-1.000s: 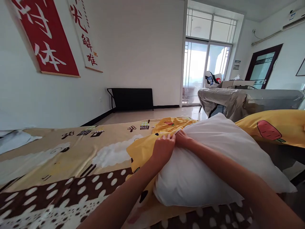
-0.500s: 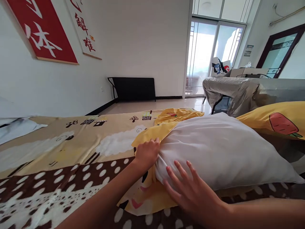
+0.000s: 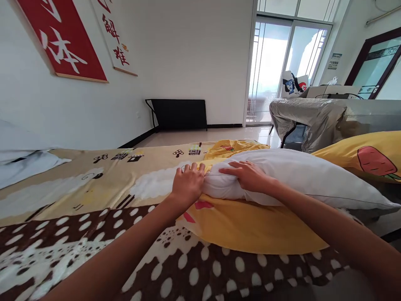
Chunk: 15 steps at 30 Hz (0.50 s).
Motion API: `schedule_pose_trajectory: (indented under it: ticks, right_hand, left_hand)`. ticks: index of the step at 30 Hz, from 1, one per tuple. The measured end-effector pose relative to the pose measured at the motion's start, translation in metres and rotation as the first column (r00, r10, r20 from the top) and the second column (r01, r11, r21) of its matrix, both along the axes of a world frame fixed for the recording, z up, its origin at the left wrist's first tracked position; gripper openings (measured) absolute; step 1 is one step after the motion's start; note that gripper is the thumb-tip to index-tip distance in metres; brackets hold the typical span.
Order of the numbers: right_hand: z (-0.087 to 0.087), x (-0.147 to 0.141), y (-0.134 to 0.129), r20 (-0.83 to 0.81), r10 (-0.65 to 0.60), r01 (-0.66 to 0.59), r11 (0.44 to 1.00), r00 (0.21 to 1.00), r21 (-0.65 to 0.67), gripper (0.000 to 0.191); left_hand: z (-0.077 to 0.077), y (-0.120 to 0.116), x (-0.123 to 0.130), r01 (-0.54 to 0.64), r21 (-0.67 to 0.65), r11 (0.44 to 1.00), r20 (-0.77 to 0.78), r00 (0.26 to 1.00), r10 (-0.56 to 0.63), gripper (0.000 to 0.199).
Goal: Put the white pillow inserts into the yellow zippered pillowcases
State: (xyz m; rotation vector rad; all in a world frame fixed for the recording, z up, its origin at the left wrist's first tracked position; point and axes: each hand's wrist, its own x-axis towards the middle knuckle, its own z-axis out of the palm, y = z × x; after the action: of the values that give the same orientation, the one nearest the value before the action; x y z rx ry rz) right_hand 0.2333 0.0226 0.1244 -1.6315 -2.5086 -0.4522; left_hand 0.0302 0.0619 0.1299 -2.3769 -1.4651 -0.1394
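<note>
A white pillow (image 3: 297, 173) lies lengthwise on the bed, partly on a yellow pillowcase (image 3: 250, 223) with pink patches. My left hand (image 3: 189, 182) is at the pillow's left end, its fingers curled over the gathered yellow cloth and the pillow's edge; the fingertips are hidden behind. On top of the pillow, just to the right, is my right hand (image 3: 252, 176). Its thumb points left along the white fabric, and its other fingers bend over the far side, gripping the pillow. More bunched yellow cloth (image 3: 234, 146) lies beyond the pillow.
The bed has a beige and brown dotted blanket (image 3: 119, 190). White cloth (image 3: 34, 165) lies at the left. A yellow pillow with a carrot print (image 3: 376, 159) is at the right, and a plastic-covered table (image 3: 316, 117) stands behind it. A black folded frame (image 3: 180, 113) leans against the wall.
My right hand has moved from the pillow's near side up onto its top and now grips it. The pillow's left end looks flatter, and more of the yellow pillowcase shows in front.
</note>
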Motion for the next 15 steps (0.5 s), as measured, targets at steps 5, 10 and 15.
schedule_pose_trajectory:
  ticks: [5,10,15]
  right_hand:
    - [0.011,0.001,0.027,-0.038,0.021,-0.022,0.999,0.999,-0.029,0.068]
    - [0.002,-0.011,0.049,-0.131,0.073,-0.079,0.996,0.989,-0.039,0.043]
    - [-0.032,-0.029,0.054,-0.267,0.31,-0.354,0.925,0.912,-0.136,0.019]
  left_hand:
    - [0.01,-0.001,0.012,-0.035,0.013,0.999,0.035,0.999,0.034,0.042]
    - [0.043,0.007,0.035,-0.067,-0.003,0.998,0.145,0.987,0.067,0.044]
    - [0.053,0.004,0.055,0.099,-0.11,0.989,0.396,0.917,-0.047,0.039]
